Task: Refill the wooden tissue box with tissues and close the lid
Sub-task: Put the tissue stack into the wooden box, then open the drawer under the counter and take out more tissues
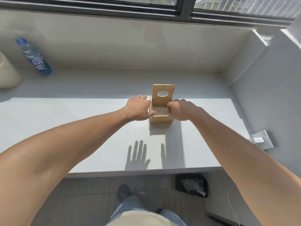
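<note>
A small wooden tissue box (161,119) stands on the grey counter (97,128), its hinged lid (163,94) raised upright at the back, showing an oval hole. The inside looks bare, with only a pale floor visible. My left hand (140,108) grips the box's left wall, thumb hooked over the rim. My right hand (182,110) holds the right wall, fingers curled over its top edge. No tissues are in sight.
A blue drinks bottle (35,57) and a cream container (7,72) stand at the far left of the counter. A wall socket with a white plug (259,140) is at the right. Below the counter's front edge sits a black bin (192,185); my foot shows on the floor.
</note>
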